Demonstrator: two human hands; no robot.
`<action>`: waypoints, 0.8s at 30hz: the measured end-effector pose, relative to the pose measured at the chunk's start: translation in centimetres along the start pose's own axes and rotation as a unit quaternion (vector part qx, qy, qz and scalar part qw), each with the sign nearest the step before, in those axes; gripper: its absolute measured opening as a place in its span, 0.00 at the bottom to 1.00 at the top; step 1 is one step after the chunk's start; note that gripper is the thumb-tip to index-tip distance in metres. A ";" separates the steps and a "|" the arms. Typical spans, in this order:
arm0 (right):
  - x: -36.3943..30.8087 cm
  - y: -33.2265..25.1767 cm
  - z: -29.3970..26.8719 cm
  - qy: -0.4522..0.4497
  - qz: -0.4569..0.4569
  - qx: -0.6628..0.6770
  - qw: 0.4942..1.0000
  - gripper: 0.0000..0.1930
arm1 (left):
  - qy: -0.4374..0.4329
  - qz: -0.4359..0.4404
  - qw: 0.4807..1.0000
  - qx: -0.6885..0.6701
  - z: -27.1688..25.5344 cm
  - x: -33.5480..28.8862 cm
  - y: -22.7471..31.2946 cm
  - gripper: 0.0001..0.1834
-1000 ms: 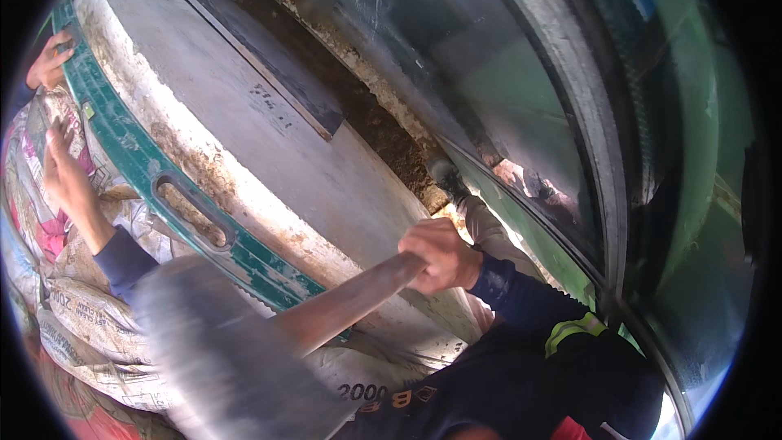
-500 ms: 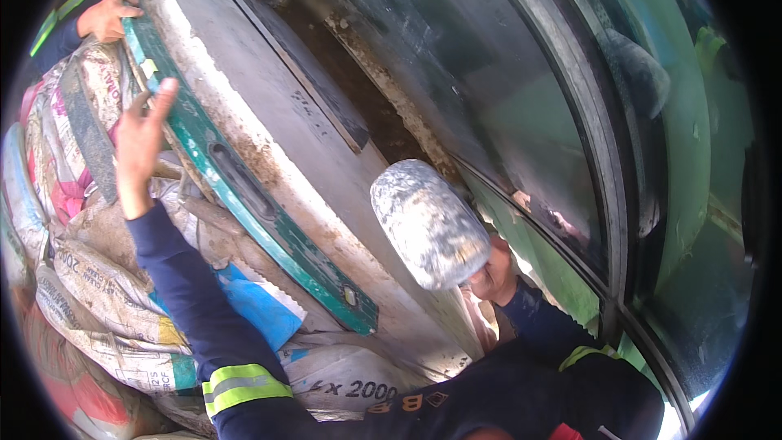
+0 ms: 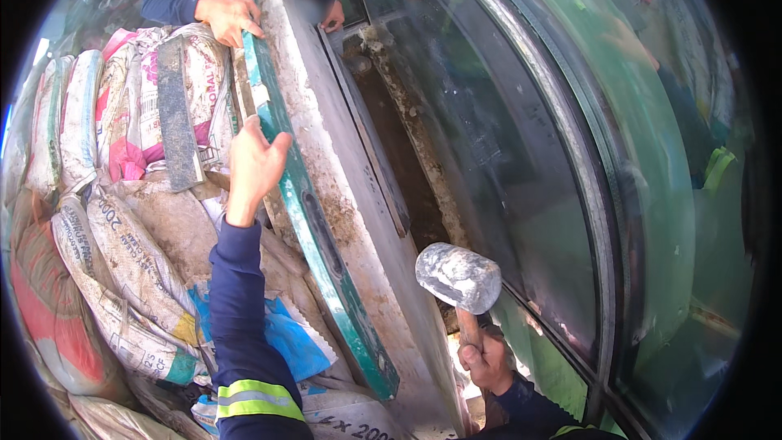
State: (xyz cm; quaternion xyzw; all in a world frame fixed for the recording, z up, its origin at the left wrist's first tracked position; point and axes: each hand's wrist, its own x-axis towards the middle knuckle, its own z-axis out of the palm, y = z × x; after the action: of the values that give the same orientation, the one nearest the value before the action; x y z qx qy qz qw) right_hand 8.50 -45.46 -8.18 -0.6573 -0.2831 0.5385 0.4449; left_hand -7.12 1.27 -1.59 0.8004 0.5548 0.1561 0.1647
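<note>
My right hand (image 3: 487, 361) is closed around the wooden handle of a mallet (image 3: 458, 277), whose thick, worn grey-white head points up over the gap by the glass. A long green spirit level (image 3: 314, 248) lies along the rough left edge of a pale slab (image 3: 350, 220). My left hand (image 3: 257, 165) grips the level's left side in its upper half, thumb toward its face; the other fingers are partly hidden. At the level's far end, another person's hand (image 3: 230, 20) holds its top. That person's other hand (image 3: 332, 15) is by the slab's far right side.
Stacked, dirty printed sacks (image 3: 122, 253) fill the left side, with a grey strip (image 3: 177, 114) lying on them. A dark, dirt-edged gap (image 3: 399, 138) runs between the slab and the framed glass panes (image 3: 521, 114) on the right. The glass carries reflections.
The view has shifted, showing more of the other person. My left hand has gone from raised, spread fingers to the level's side. The mallet has dropped lower, away from the camera.
</note>
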 end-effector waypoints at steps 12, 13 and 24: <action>-1.2 -2.1 2.5 -0.149 0.110 0.114 0.976 0.22 | -0.022 0.014 0.999 0.022 1.0 -0.2 0.0 0.26; -1.2 -2.4 2.6 -0.151 0.127 0.112 0.974 0.22 | -0.023 0.012 0.999 0.021 1.0 -0.2 0.1 0.27; -0.9 -1.8 3.0 -0.134 0.026 -0.011 0.991 0.22 | -0.022 0.026 0.999 -0.008 1.1 -0.2 -0.1 0.27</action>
State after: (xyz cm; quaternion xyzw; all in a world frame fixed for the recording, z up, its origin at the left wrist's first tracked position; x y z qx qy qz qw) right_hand 5.58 -44.60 -6.27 -0.5914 -0.3288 0.6296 0.3816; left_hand -6.83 1.05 -2.65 0.8166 0.5286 0.1475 0.1791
